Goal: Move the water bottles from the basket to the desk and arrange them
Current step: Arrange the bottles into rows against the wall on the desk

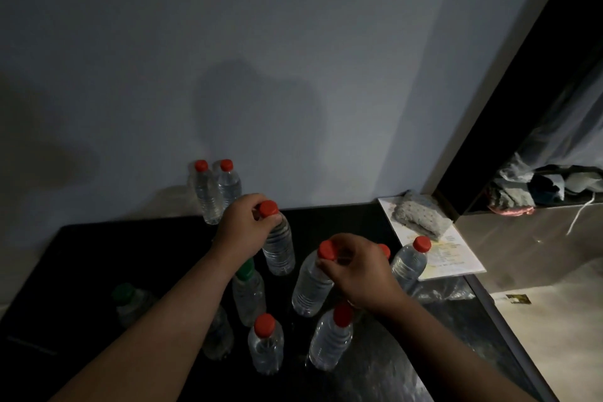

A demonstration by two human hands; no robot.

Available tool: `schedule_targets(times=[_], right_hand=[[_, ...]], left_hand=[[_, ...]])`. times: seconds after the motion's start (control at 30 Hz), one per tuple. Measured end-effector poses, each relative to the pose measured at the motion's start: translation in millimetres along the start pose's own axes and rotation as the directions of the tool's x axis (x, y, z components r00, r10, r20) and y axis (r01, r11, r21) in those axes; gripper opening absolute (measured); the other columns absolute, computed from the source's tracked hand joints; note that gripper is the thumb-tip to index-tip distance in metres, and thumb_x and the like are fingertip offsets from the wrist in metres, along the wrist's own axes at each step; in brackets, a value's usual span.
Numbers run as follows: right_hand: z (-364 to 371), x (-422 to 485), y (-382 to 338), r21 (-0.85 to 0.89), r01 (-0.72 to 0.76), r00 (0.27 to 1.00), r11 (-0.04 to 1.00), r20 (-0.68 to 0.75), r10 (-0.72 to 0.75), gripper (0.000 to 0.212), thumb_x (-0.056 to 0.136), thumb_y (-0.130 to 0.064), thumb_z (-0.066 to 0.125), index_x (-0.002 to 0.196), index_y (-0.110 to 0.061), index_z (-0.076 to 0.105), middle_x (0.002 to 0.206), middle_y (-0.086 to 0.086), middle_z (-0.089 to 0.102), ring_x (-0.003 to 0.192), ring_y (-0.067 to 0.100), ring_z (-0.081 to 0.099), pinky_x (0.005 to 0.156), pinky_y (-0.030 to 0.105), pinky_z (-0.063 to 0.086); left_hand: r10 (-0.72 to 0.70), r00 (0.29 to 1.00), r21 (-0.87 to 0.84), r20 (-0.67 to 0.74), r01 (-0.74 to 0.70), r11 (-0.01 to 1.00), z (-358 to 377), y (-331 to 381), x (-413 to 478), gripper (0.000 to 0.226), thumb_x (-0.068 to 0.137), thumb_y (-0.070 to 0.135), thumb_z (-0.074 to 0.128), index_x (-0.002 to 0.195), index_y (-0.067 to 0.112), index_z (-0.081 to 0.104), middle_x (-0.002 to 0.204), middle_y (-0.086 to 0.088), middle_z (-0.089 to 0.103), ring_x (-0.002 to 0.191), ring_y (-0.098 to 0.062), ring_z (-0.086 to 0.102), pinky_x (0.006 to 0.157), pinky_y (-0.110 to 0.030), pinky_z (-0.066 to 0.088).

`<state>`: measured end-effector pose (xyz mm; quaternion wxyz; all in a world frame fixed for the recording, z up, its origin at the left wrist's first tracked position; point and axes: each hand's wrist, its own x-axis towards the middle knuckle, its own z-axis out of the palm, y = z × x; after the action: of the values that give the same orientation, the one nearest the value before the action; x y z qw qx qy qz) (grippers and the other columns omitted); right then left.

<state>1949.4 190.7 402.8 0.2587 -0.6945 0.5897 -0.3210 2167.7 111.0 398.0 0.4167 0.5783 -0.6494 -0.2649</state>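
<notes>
Water bottles (265, 347), clear plastic, mostly red caps, stand clustered mid-bench on the black bench (98, 254). Left grip (243, 222) is clamped on the neck of one bottle (279, 248), right grip (359, 271) on another (310, 287). Neck holds likely steer them towards the pair (208, 196) at the far edge. Long axes vertical, caps up; the lean looks like lens distortion.

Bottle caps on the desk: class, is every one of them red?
No, a green cap shows left of centre and a second green cap further left; the rest seen are red.
</notes>
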Motion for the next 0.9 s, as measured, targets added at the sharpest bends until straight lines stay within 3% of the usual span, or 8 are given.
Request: schedule_targets(times=[0.1,0.27,0.37,0.5,0.63,0.77,0.9], right_hand=[[-13.5,7.8,-5.5,0.006,0.002,1.000,1.000,0.003,-0.002,0.020,0.080,-0.033,0.076,0.097,-0.036,0.065,0.089,-0.018,0.067,0.086,-0.008,0.063,0.076,0.016,0.053],[-28.5,35.9,-13.7,-0.015,0.049,0.997,0.999,-0.066,-0.050,0.018,0.076,-0.033,0.079,0.090,-0.025,0.072,0.080,-0.013,0.071,0.075,-0.004,0.065,0.070,0.020,0.054],[-31.0,54.4,-26.6,-0.020,0.083,0.993,0.996,-0.086,-0.084,0.013,0.077,-0.031,0.079,0.086,-0.025,0.072,0.077,-0.013,0.070,0.074,-0.007,0.064,0.065,0.010,0.048],[-23.1,86.4,-39.7,0.034,0.056,0.997,0.998,-0.063,-0.054,0.021,0.079,-0.031,0.078,0.098,-0.026,0.070,0.090,-0.014,0.069,0.082,-0.008,0.062,0.065,0.005,0.044],[-7.7,118.6,-46.7,0.013,0.024,0.997,1.000,-0.068,-0.023,0.022,0.080,-0.028,0.077,0.100,-0.024,0.069,0.092,-0.018,0.064,0.084,-0.015,0.056,0.067,-0.002,0.041],[5.6,143.0,-44.2,-0.013,0.019,0.997,1.000,-0.073,-0.020,0.015,0.080,-0.026,0.077,0.091,-0.030,0.067,0.089,-0.020,0.066,0.087,-0.015,0.059,0.069,0.000,0.044],[13.7,165.4,-35.0,-0.025,0.014,0.998,1.000,-0.056,-0.016,0.012,0.081,-0.024,0.076,0.090,-0.028,0.069,0.090,-0.019,0.068,0.088,-0.007,0.063,0.075,0.012,0.050]], left_hand=[[0.002,0.999,-0.002,-0.047,-0.002,1.000,-7.9,10.3,1.4,0.010,0.072,0.022,0.073,0.074,0.022,0.063,0.070,0.002,0.064,0.070,-0.018,0.063,0.067,-0.037,0.052],[0.024,0.992,0.006,-0.122,-0.023,1.000,-21.9,27.5,5.6,0.013,0.072,0.012,0.073,0.072,0.019,0.063,0.068,0.003,0.062,0.068,-0.015,0.060,0.066,-0.031,0.047],[0.034,0.988,0.019,-0.148,-0.032,0.999,-34.4,26.5,16.2,0.014,0.071,0.011,0.073,0.071,0.018,0.062,0.068,0.002,0.062,0.067,-0.016,0.060,0.066,-0.031,0.048],[0.018,0.984,0.012,-0.175,-0.016,1.000,-53.2,20.6,44.3,0.014,0.072,0.008,0.075,0.074,0.014,0.063,0.073,0.000,0.062,0.071,-0.018,0.061,0.070,-0.031,0.049],[0.054,0.988,0.000,-0.145,-0.054,0.999,-63.1,3.9,80.5,0.019,0.071,0.010,0.076,0.067,0.020,0.059,0.063,0.007,0.056,0.061,-0.006,0.051,0.060,-0.024,0.042],[0.072,0.987,-0.026,-0.147,-0.077,0.997,-62.7,-13.2,111.5,0.015,0.072,0.013,0.076,0.070,0.014,0.062,0.066,0.000,0.060,0.061,-0.008,0.050,0.059,-0.026,0.042],[0.064,0.987,-0.036,-0.149,-0.070,0.997,-59.7,-29.2,135.9,0.015,0.071,0.020,0.075,0.071,0.014,0.061,0.065,0.002,0.059,0.063,-0.011,0.053,0.061,-0.027,0.044]])
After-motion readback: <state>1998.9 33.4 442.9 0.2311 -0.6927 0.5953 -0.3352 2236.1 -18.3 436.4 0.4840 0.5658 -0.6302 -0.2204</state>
